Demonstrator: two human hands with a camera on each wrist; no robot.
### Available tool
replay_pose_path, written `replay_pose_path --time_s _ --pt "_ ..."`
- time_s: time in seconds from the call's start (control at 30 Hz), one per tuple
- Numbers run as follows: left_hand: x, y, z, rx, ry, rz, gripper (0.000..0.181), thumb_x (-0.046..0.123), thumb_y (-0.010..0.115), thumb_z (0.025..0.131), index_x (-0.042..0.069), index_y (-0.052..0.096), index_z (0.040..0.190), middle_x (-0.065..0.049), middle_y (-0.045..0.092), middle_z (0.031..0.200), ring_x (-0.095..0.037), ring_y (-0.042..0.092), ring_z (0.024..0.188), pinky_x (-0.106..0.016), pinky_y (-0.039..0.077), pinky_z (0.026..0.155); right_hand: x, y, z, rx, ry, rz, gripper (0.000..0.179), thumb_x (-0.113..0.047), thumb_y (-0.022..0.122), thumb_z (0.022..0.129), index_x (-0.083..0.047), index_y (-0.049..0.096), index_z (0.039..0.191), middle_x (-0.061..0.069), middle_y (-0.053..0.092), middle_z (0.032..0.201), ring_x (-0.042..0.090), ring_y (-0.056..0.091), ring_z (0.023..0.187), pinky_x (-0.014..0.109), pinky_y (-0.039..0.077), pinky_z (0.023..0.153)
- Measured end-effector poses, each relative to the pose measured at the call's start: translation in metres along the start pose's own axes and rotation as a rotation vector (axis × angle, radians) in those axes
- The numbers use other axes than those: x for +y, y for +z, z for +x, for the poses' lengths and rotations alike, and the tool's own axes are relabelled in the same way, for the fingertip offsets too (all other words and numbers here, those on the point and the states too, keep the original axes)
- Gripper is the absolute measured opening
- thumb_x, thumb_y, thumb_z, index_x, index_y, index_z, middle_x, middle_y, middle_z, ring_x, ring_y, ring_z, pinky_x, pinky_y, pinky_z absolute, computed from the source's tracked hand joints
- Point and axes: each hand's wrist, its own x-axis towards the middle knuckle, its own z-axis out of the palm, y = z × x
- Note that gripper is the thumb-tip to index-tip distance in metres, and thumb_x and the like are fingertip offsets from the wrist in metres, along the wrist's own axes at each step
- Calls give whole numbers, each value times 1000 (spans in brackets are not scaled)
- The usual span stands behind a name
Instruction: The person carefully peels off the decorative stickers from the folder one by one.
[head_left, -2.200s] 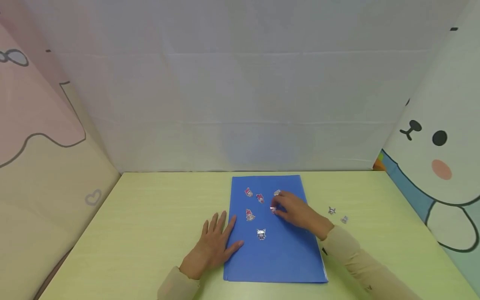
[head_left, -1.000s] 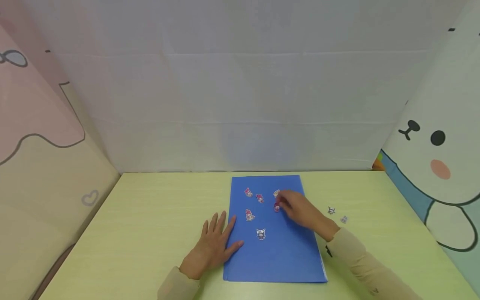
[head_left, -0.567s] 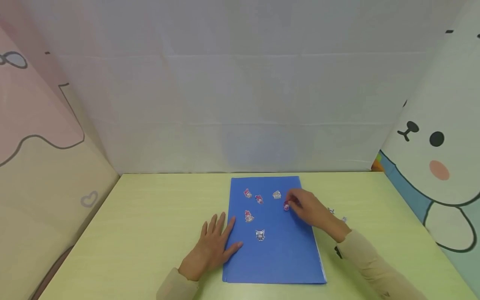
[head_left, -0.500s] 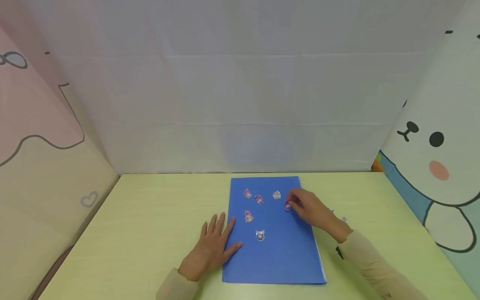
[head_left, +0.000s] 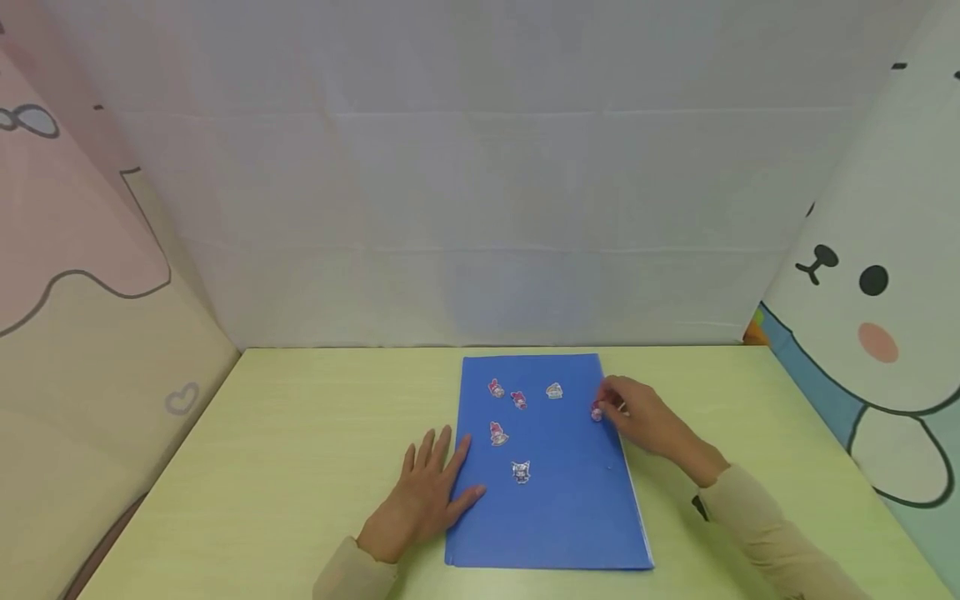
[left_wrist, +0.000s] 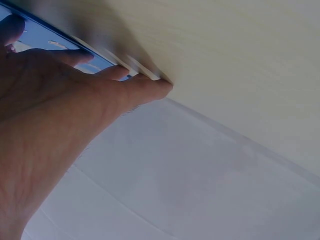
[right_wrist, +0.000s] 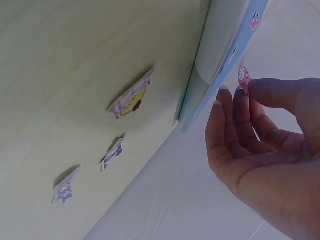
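A blue folder (head_left: 555, 508) lies on the table with several character stickers on it. Between thumb and fingertips my right hand (head_left: 636, 415) pinches a small pink character sticker (head_left: 597, 412), held over the folder's right edge. The right wrist view shows this pink sticker (right_wrist: 244, 75) standing up from the fingertips. My left hand (head_left: 426, 492) rests with fingers spread at the folder's left edge, thumb and forefinger reaching onto the blue cover. On the folder are a white sticker (head_left: 554, 391), a grey-and-white sticker (head_left: 521, 472) and several pink ones, such as the lowest pink-and-white sticker (head_left: 498, 433).
To the folder's right, in the right wrist view, a yellow character sticker (right_wrist: 132, 100) and two purplish stickers, one a small sticker (right_wrist: 112, 152), lie on the pale table (right_wrist: 60, 100). A white curtain (head_left: 480, 208) hangs behind the table, with printed cloths on both sides.
My right hand has moved right with the pink sticker, from beside the white sticker to the folder's right edge. Its arm now hides the loose stickers in the head view. My left hand stays put.
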Motion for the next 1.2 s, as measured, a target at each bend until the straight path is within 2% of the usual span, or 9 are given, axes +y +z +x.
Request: replay_pose_path --time_s 0.6,1.0,1.2 --pt "-1 3 0 9 -3 5 74 53 53 102 5 40 157 -27 33 161 -50 27 148 -68 25 115 18 -16 -12 45 -31 -39 7 8 65 94 2 61 94 6 67 86 18 66 78 31 57 70" --pt "1 0 -1 8 3 -7 74 52 54 102 4 40 157 -27 32 161 -50 27 148 -69 24 115 29 -23 -21 8 59 -36 8 6 63 96 0 59 92 3 68 86 17 66 78 32 56 71" --pt "-1 2 -1 11 1 -11 74 52 53 102 4 40 157 -27 32 161 -50 26 149 -69 24 115 33 -25 -25 0 66 -50 6 4 64 97 1 60 93 2 66 86 16 64 77 31 54 69"
